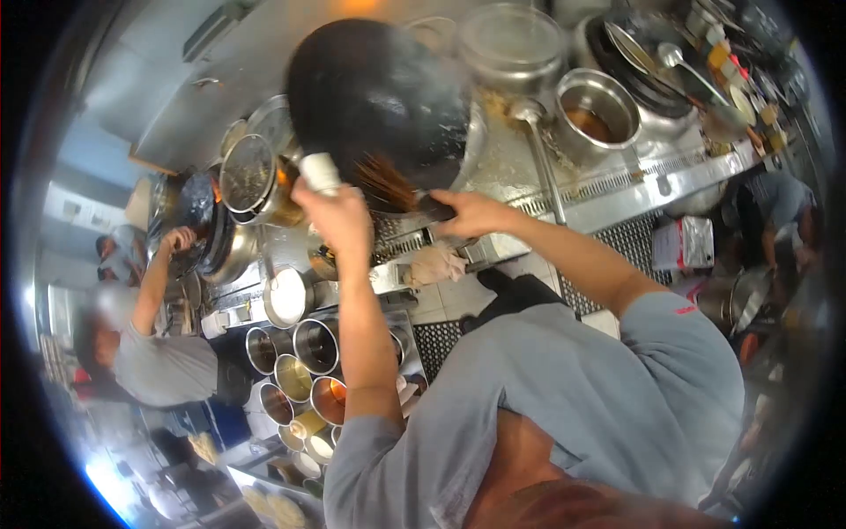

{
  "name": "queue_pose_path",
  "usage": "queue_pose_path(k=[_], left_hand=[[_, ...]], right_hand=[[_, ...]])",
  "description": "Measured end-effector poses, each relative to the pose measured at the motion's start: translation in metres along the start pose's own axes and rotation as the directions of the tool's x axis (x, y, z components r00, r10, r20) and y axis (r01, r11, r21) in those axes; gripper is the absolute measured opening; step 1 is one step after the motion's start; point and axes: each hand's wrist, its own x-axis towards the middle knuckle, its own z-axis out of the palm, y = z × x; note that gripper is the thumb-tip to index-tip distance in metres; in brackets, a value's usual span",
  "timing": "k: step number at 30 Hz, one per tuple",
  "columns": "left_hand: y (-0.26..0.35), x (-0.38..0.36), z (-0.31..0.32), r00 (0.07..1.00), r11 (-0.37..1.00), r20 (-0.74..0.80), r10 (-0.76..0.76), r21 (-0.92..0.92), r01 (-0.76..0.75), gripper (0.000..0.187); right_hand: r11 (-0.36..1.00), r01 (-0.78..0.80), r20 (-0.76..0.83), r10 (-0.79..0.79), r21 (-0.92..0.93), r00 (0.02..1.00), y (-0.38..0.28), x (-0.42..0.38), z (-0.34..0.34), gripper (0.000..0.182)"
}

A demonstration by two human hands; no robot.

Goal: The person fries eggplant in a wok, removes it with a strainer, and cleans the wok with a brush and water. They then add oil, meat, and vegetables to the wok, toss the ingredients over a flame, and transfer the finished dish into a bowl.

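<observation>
A large black wok (379,97) stands in front of me, its dark inner face wet and shiny. My right hand (471,214) is closed around the dark handle of a bamboo wok brush (388,183), whose brown bristles lie over the wok's near side. My left hand (339,216) grips a white cylindrical piece (319,173) at the wok's near left rim; whether it belongs to the wok I cannot tell. Below the wok, a crumpled beige cloth (438,264) lies on the stove's front edge.
To the right are a ladle (538,150), a steel pot of brown liquid (599,110) and another wok station. A strainer (248,174) sits at left. Several sauce containers (329,399) stand by my left arm. A co-worker (167,361) reaches toward a wok at far left.
</observation>
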Motion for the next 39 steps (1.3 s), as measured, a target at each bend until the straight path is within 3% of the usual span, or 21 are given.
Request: queue_pose_path(k=[2, 4, 6, 8, 10, 13, 14, 15, 17, 19, 20, 22, 25, 27, 31, 33, 34, 35, 36, 37, 39], left_hand=[[-0.043, 0.004, -0.003, 0.977, 0.977, -0.042, -0.211, 0.021, 0.212, 0.044], [-0.053, -0.004, -0.002, 0.898, 0.886, 0.025, -0.44, -0.151, 0.439, 0.038], [-0.091, -0.012, 0.022, 0.861, 0.804, 0.079, -0.503, -0.323, 0.5, 0.035], [-0.101, -0.014, 0.041, 0.706, 0.561, 0.262, -0.657, -0.456, 0.691, 0.04], [-0.149, -0.02, 0.087, 0.7, 0.588, 0.218, -0.68, -0.407, 0.698, 0.042], [-0.094, -0.016, 0.091, 0.576, 0.47, 0.302, -0.759, -0.358, 0.807, 0.043], [-0.139, -0.008, 0.099, 0.537, 0.357, 0.535, -0.652, -0.409, 0.84, 0.042], [-0.156, -0.013, 0.1, 0.497, 0.265, 0.514, -0.7, -0.459, 0.848, 0.036], [-0.153, -0.03, 0.069, 0.527, 0.053, 0.705, -0.474, -0.575, 0.817, 0.034], [-0.161, -0.054, 0.033, 0.414, -0.02, 0.737, -0.534, -0.5, 0.866, 0.036], [-0.16, -0.068, 0.014, 0.392, 0.006, 0.718, -0.575, -0.475, 0.88, 0.039], [-0.155, -0.088, -0.01, 0.387, 0.019, 0.759, -0.523, -0.444, 0.896, 0.042], [-0.16, -0.088, -0.007, 0.36, 0.065, 0.785, -0.503, -0.381, 0.922, 0.037], [-0.161, -0.08, -0.001, 0.362, 0.11, 0.791, -0.493, -0.356, 0.928, 0.036], [-0.149, -0.057, 0.01, 0.339, 0.131, 0.849, -0.406, -0.313, 0.941, 0.035], [-0.143, -0.058, 0.008, 0.346, 0.113, 0.85, -0.397, -0.329, 0.938, 0.033], [-0.145, -0.061, 0.007, 0.354, 0.122, 0.839, -0.413, -0.334, 0.934, 0.033], [-0.144, -0.065, 0.005, 0.361, 0.096, 0.846, -0.392, -0.353, 0.931, 0.034], [-0.143, -0.071, -0.002, 0.364, 0.068, 0.849, -0.383, -0.367, 0.928, 0.036], [-0.141, -0.076, -0.016, 0.354, 0.088, 0.845, -0.4, -0.35, 0.933, 0.037], [-0.143, -0.086, -0.036, 0.342, 0.104, 0.824, -0.452, -0.333, 0.937, 0.043]], right_hand=[[0.985, -0.095, -0.017, 0.094, -0.141, 0.995, 0.051, -0.035, -0.015, 0.073], [0.892, -0.452, -0.191, 0.448, 0.029, 0.873, 0.055, -0.052, -0.055, 0.067], [0.89, -0.454, -0.208, 0.436, -0.045, 0.875, 0.081, -0.067, -0.036, 0.065], [0.866, -0.489, -0.173, 0.468, -0.106, 0.867, 0.073, -0.08, -0.024, 0.058], [0.852, -0.508, -0.131, 0.494, -0.124, 0.86, 0.082, -0.087, -0.005, 0.05], [0.828, -0.498, -0.088, 0.493, -0.258, 0.865, 0.116, -0.085, -0.003, 0.044], [0.817, -0.522, -0.114, 0.511, -0.245, 0.852, 0.122, -0.088, -0.014, 0.044], [0.775, -0.544, -0.04, 0.563, -0.321, 0.825, 0.105, -0.087, -0.04, 0.045], [0.76, -0.557, 0.113, 0.619, -0.334, 0.777, 0.06, -0.095, -0.106, 0.053], [0.888, -0.46, -0.233, 0.451, 0.016, 0.862, 0.042, -0.117, -0.154, 0.056], [0.923, -0.042, -0.53, 0.257, 0.384, 0.808, 0.056, -0.137, -0.153, 0.052], [0.805, 0.274, -0.484, 0.019, 0.527, 0.875, 0.063, -0.203, -0.139, 0.055], [0.91, 0.01, -0.29, 0.122, 0.415, 0.949, 0.118, -0.229, -0.115, 0.055], [0.588, 0.178, -0.422, 0.308, 0.789, 0.853, 0.132, -0.23, -0.105, 0.056], [0.224, 0.64, -0.674, 0.333, 0.736, 0.659, 0.126, -0.178, -0.146, 0.065], [-0.07, 0.702, -0.674, 0.227, 0.709, 0.703, 0.11, -0.146, -0.177, 0.07], [-0.114, 0.7, -0.667, 0.231, 0.705, 0.708, 0.112, -0.129, -0.186, 0.067], [0.055, 0.698, -0.664, 0.371, 0.714, 0.649, 0.063, -0.123, -0.187, 0.062], [-0.149, 0.696, -0.591, 0.423, 0.703, 0.687, 0.061, -0.11, -0.183, 0.049], [0.042, 0.632, -0.57, 0.482, 0.773, 0.665, 0.053, -0.102, -0.183, 0.055], [0.063, 0.784, -0.696, 0.508, 0.617, 0.507, 0.029, -0.101, -0.193, 0.058]])
